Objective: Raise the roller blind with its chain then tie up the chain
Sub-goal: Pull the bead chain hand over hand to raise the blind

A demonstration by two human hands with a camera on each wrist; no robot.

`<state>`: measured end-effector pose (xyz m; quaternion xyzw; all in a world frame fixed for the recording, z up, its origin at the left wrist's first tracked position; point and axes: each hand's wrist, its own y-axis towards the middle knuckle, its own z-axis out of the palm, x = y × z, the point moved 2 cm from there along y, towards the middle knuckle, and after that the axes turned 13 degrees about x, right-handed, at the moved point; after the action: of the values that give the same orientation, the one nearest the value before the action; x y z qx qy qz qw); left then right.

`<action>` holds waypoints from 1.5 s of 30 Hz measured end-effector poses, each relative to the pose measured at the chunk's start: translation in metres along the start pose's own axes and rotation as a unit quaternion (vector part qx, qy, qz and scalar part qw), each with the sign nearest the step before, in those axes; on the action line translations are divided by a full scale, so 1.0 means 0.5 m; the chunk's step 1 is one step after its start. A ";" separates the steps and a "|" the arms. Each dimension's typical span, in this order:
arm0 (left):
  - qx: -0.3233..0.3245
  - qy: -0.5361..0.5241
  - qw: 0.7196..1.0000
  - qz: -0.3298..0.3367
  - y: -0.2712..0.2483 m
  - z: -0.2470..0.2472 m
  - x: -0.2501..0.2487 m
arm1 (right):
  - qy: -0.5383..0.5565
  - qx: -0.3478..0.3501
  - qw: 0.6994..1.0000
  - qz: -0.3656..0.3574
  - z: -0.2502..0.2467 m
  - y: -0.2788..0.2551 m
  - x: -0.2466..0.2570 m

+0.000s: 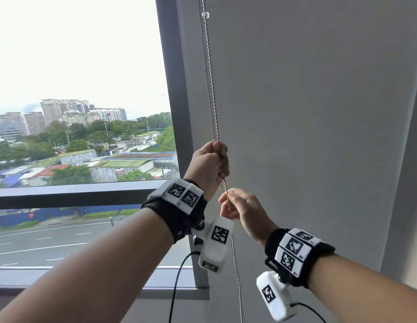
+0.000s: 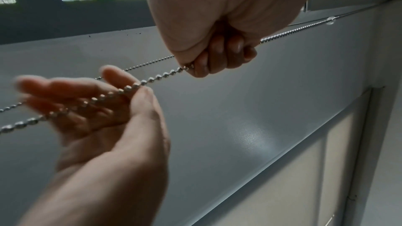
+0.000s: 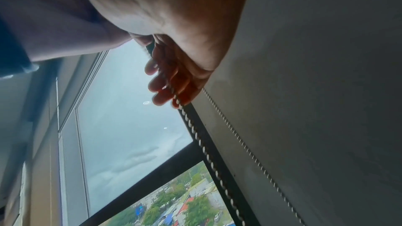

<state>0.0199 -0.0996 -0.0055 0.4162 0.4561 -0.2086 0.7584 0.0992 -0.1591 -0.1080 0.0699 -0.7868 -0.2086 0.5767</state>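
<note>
Here the left hand (image 1: pixel 208 167) is fisted round the bead chain (image 1: pixel 211 85), while just below the right hand (image 1: pixel 243 209) pinches it with loose fingers.

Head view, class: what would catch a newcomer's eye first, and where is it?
The metal bead chain runs down in front of the grey wall, just right of the dark window frame. The left hand grips it in a fist; right below, the right hand pinches the same strand between thumb and forefinger, other fingers spread. To the left, the window shows tower blocks and trees.
</note>
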 end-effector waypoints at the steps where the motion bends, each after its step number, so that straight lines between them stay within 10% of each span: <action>1: 0.000 0.003 1.000 -0.001 -0.002 -0.003 0.000 | -0.014 -0.003 1.000 -0.002 -0.011 0.008 0.005; 25: -0.027 0.059 0.992 -0.107 -0.091 -0.058 0.116 | 0.053 -0.010 0.993 -0.104 -0.022 0.199 0.308; 36: -0.002 0.079 0.985 -0.153 -0.137 -0.088 0.215 | 0.120 -0.062 0.988 -0.075 0.006 0.156 0.256; 45: -0.002 0.006 0.998 -0.061 -0.087 -0.089 0.114 | 0.134 -0.062 0.987 -0.057 0.020 0.111 0.156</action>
<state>-0.0051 -0.0841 -0.0847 0.3878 0.4858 -0.2506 0.7422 0.0715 -0.1338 -0.0192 0.1062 -0.6826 -0.2786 0.6672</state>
